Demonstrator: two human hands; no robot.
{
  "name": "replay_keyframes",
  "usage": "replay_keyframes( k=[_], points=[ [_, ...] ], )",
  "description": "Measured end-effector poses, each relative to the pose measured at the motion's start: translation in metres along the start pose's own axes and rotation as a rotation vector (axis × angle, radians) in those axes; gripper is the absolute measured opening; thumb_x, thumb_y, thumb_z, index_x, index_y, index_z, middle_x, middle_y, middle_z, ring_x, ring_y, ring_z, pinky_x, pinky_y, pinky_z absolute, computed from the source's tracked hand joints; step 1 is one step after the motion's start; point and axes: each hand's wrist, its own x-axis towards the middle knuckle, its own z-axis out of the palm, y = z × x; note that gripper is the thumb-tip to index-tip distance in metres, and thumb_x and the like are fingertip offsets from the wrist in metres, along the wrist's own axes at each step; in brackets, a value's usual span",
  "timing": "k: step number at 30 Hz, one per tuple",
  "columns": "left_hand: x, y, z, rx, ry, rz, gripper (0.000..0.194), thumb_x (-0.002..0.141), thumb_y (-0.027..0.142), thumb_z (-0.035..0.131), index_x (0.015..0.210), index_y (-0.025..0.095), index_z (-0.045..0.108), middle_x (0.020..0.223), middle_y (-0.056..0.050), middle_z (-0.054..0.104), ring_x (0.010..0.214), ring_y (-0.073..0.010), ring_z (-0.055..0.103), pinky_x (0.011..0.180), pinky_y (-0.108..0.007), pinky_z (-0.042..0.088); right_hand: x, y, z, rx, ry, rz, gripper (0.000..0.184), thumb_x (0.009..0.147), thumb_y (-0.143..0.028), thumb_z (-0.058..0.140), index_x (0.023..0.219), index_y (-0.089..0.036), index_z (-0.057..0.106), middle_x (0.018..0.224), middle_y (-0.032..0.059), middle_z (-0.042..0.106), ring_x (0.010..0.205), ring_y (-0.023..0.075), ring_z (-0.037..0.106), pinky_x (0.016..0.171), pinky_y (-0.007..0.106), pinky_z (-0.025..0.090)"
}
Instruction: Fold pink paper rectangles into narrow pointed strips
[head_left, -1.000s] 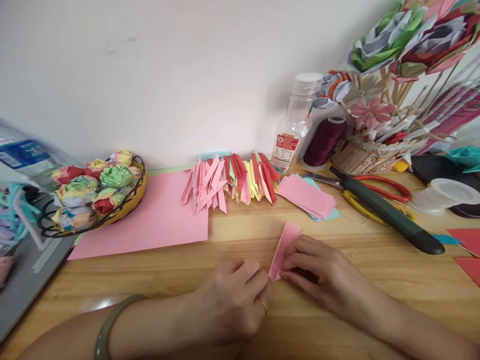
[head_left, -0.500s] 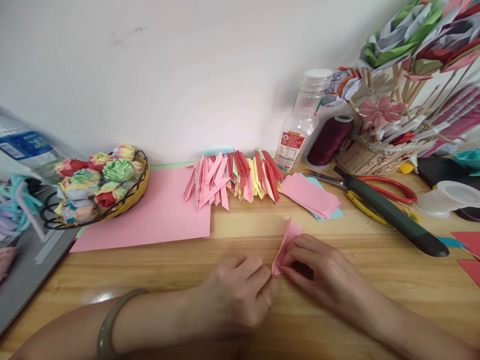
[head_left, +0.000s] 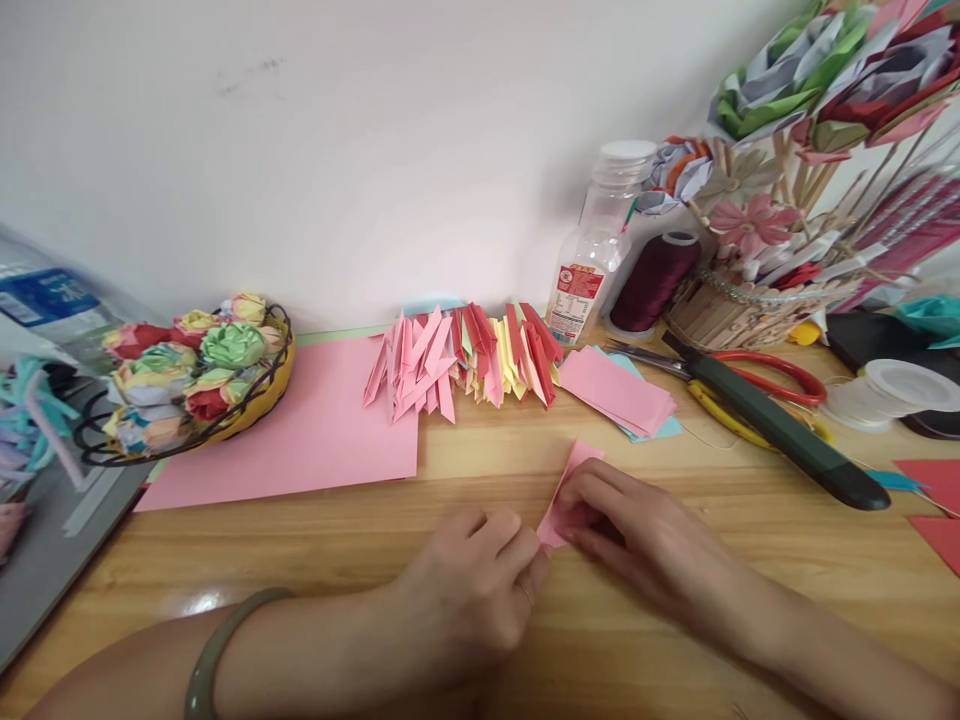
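Observation:
A small folded strip of pink paper (head_left: 577,462) stands between my two hands over the wooden table. My left hand (head_left: 480,580), with fingers curled, pinches its lower near end. My right hand (head_left: 626,520) grips the paper's right side between thumb and fingers; part of the paper is hidden behind these fingers. Beyond them lies a small stack of pink paper slips (head_left: 619,392) over blue ones. Further left, folded paper pieces (head_left: 416,365) in pink, red and yellow stand in a packed row.
At left, a basket (head_left: 274,385) of paper flowers rests on a large pink sheet (head_left: 352,430). Along the right are a clear bottle (head_left: 592,255), a purple thread spool (head_left: 654,285), scissors (head_left: 772,375), a dark-handled cutter (head_left: 787,430) and a white spool (head_left: 892,390).
The pink strip leans over a little more, and my right fingers have shifted slightly left along it. My left hand keeps its pinch. The whole view has shifted slightly.

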Motion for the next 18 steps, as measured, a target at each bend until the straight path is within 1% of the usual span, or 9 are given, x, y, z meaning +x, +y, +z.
replay_keyframes(
  k=[3,4,6,9,13,15,17,18],
  points=[
    [0.001,-0.006,0.001,0.056,0.036,-0.054,0.003,0.086,0.014,0.053,0.088,0.013,0.055,0.072,-0.002,0.049,0.067,-0.0162,0.041,0.056,-0.030,0.028,-0.002,0.000,-0.008,-0.055,-0.051,-0.182,0.021,0.090,-0.014,0.039,0.091,-0.019,0.059,0.091,0.0059,0.058,0.083,0.0167,0.052,0.071,0.030,0.043],
    [0.002,-0.009,0.001,0.077,0.041,-0.073,0.003,0.086,0.014,0.054,0.087,0.013,0.056,0.073,-0.002,0.050,0.068,-0.0163,0.041,0.057,-0.030,0.029,-0.003,-0.002,-0.009,-0.099,-0.047,-0.223,0.021,0.089,-0.014,0.040,0.095,-0.019,0.060,0.091,0.0065,0.059,0.085,0.0184,0.052,0.073,0.033,0.042],
    [0.003,-0.013,0.001,0.106,0.032,-0.098,0.005,0.085,0.013,0.054,0.089,0.011,0.057,0.075,-0.003,0.051,0.069,-0.0168,0.042,0.057,-0.031,0.029,-0.005,-0.007,-0.010,-0.170,-0.031,-0.258,0.022,0.086,-0.015,0.043,0.099,-0.018,0.060,0.089,0.0074,0.060,0.084,0.0211,0.051,0.074,0.037,0.042],
    [0.003,-0.015,0.002,0.051,0.009,-0.092,0.010,0.085,0.011,0.051,0.092,0.010,0.058,0.078,-0.004,0.053,0.070,-0.0172,0.043,0.057,-0.031,0.032,-0.008,-0.015,-0.008,-0.169,-0.067,-0.211,0.020,0.085,-0.018,0.044,0.097,-0.019,0.061,0.088,0.0071,0.059,0.082,0.0208,0.052,0.073,0.037,0.042],
    [0.003,-0.012,0.004,-0.087,0.034,-0.107,0.012,0.088,0.011,0.046,0.089,0.012,0.058,0.083,-0.005,0.057,0.072,-0.0167,0.046,0.059,-0.031,0.036,-0.008,-0.021,-0.006,-0.105,-0.094,-0.106,0.016,0.087,-0.023,0.046,0.094,-0.020,0.061,0.087,0.0051,0.057,0.079,0.0171,0.054,0.068,0.030,0.044],
    [0.003,-0.012,0.004,-0.107,0.032,-0.115,0.014,0.089,0.012,0.045,0.088,0.012,0.059,0.084,-0.005,0.058,0.073,-0.0166,0.046,0.060,-0.031,0.038,-0.008,-0.020,-0.004,-0.074,-0.091,-0.075,0.017,0.089,-0.023,0.044,0.093,-0.021,0.061,0.086,0.0039,0.057,0.075,0.0145,0.055,0.063,0.026,0.043],
    [0.004,-0.012,0.004,-0.090,0.027,-0.087,0.016,0.090,0.012,0.043,0.093,0.011,0.059,0.087,-0.006,0.060,0.073,-0.0163,0.047,0.060,-0.031,0.038,-0.008,-0.016,-0.002,-0.051,-0.045,-0.052,0.021,0.091,-0.022,0.041,0.090,-0.022,0.062,0.083,0.0026,0.058,0.070,0.0124,0.056,0.060,0.024,0.043],
    [0.004,-0.013,0.004,-0.079,0.028,-0.070,0.017,0.091,0.012,0.043,0.096,0.011,0.059,0.090,-0.006,0.061,0.073,-0.0160,0.047,0.060,-0.031,0.038,-0.008,-0.014,-0.001,-0.047,0.004,-0.035,0.023,0.092,-0.022,0.039,0.089,-0.022,0.062,0.080,0.0023,0.059,0.068,0.0119,0.056,0.059,0.023,0.043]
  ],
)
